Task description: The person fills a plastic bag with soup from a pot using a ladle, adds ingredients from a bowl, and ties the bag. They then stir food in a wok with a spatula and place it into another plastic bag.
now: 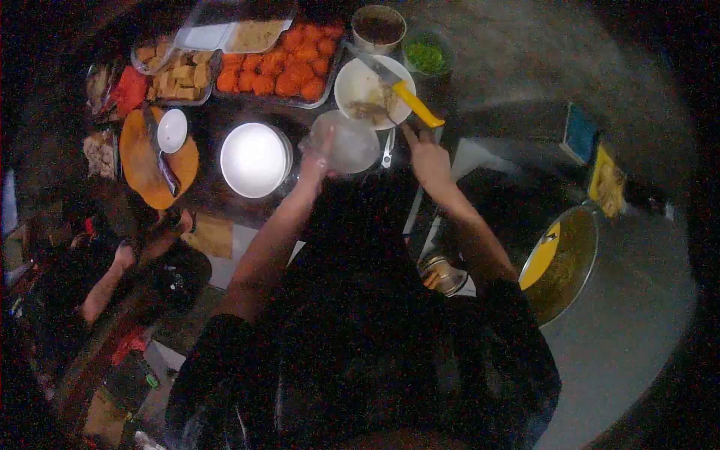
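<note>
My left hand [315, 163] is closed on the edge of a translucent plastic tub [349, 144], held beside a white bowl [352, 88]. Pale, brownish food lies in that bowl. My right hand [430, 159] is closed at the bowl's near right side, on a thin dark utensil whose tip reaches the food; its kind I cannot tell. Across the bowl's rim lies a knife with a yellow handle [417, 105], just beyond my right fingers. Scissors [388, 150] with pale handles lie between my hands. Stacked white bowls [255, 160] stand left of my left hand.
Orange balls fill a tray [331, 96] at the back, beside tofu-like cubes [183, 79]. A cup of chopped greens [426, 55] and a dark-filled tub [379, 27] stand behind. An orange board [141, 169] lies left. A large pot [577, 277] stands right; another person's arm [105, 289] shows lower left.
</note>
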`<action>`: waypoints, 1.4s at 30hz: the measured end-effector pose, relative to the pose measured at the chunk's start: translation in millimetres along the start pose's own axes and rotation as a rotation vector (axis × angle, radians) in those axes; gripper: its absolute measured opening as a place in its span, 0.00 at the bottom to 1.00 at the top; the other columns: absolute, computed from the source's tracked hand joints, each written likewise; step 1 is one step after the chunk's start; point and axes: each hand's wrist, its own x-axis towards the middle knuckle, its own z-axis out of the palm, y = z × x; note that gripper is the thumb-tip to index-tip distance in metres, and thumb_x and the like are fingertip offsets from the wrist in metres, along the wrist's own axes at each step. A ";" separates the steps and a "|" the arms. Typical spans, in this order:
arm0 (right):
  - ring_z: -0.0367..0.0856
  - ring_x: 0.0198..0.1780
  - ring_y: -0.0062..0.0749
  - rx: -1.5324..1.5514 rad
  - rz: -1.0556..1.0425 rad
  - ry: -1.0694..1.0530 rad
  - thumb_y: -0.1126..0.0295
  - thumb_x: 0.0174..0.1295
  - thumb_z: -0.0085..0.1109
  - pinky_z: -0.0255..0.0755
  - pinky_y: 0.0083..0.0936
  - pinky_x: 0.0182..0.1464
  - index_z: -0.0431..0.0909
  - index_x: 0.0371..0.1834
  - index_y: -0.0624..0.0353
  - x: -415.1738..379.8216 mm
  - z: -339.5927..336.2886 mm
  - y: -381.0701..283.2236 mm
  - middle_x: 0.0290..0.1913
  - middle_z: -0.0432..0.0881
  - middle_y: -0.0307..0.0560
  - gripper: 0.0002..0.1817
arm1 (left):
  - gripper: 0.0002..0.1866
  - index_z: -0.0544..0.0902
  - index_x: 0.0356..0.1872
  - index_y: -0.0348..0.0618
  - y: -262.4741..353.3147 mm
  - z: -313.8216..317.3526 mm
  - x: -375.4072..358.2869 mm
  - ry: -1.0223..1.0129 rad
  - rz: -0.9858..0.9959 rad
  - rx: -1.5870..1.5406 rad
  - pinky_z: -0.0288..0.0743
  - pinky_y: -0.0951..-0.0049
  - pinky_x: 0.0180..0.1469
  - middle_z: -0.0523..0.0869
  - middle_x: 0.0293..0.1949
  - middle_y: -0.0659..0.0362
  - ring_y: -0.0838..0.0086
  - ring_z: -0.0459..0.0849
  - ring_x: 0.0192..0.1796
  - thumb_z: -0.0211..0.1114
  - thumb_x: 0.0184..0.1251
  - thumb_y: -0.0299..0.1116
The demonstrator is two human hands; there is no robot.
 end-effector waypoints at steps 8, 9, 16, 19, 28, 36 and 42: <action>0.74 0.37 0.55 0.584 0.117 -0.150 0.76 0.50 0.41 0.70 0.39 0.37 0.66 0.52 0.47 1.3 32.3 -8.7 0.32 0.76 0.58 0.23 | 0.42 0.61 0.54 0.34 76.5 -15.1 1.0 0.109 -0.488 -0.532 0.75 0.76 0.24 0.70 0.46 0.46 0.65 0.77 0.37 0.52 0.48 0.62; 0.74 0.37 0.55 0.663 0.121 -0.159 0.76 0.50 0.41 0.70 0.38 0.37 0.67 0.51 0.47 -0.9 28.8 -8.4 0.34 0.76 0.57 0.22 | 0.42 0.62 0.53 0.33 75.5 -15.4 1.7 0.105 -0.496 -0.540 0.75 0.76 0.23 0.72 0.44 0.46 0.66 0.78 0.35 0.52 0.48 0.63; 0.75 0.33 0.52 0.364 -0.014 -0.130 0.76 0.49 0.42 0.70 0.39 0.36 0.62 0.56 0.47 -28.9 -29.4 -18.2 0.41 0.74 0.54 0.27 | 0.43 0.68 0.45 0.26 66.9 -17.7 -7.4 0.072 -0.440 -0.385 0.74 0.76 0.21 0.78 0.33 0.50 0.69 0.78 0.24 0.51 0.46 0.66; 0.76 0.31 0.50 0.131 0.115 -0.174 0.74 0.49 0.43 0.71 0.41 0.34 0.59 0.57 0.47 -9.9 -35.6 -10.1 0.37 0.76 0.53 0.27 | 0.43 0.67 0.47 0.28 69.2 -15.1 -9.6 0.098 -0.434 -0.430 0.74 0.76 0.21 0.76 0.36 0.49 0.69 0.78 0.27 0.51 0.46 0.65; 0.77 0.31 0.49 0.263 -0.004 -0.253 0.71 0.51 0.42 0.71 0.42 0.31 0.65 0.51 0.52 0.1 -50.4 -31.0 0.29 0.77 0.54 0.20 | 0.41 0.63 0.54 0.37 55.5 1.9 -7.5 0.185 -0.366 -0.474 0.75 0.76 0.23 0.71 0.46 0.48 0.68 0.77 0.39 0.53 0.47 0.63; 0.75 0.35 0.52 0.302 0.144 -0.267 0.70 0.54 0.40 0.68 0.44 0.37 0.67 0.49 0.48 14.1 -23.7 -18.6 0.30 0.76 0.59 0.17 | 0.40 0.59 0.56 0.39 33.1 6.4 -4.2 0.192 -0.347 -0.519 0.78 0.72 0.25 0.70 0.47 0.49 0.64 0.75 0.41 0.53 0.49 0.61; 0.75 0.35 0.52 0.420 0.036 -0.262 0.71 0.55 0.41 0.69 0.42 0.37 0.65 0.52 0.48 -17.0 -27.9 -19.9 0.34 0.76 0.57 0.19 | 0.41 0.60 0.56 0.39 49.8 -6.8 -10.9 0.168 -0.355 -0.508 0.74 0.76 0.21 0.71 0.46 0.49 0.67 0.75 0.42 0.54 0.48 0.61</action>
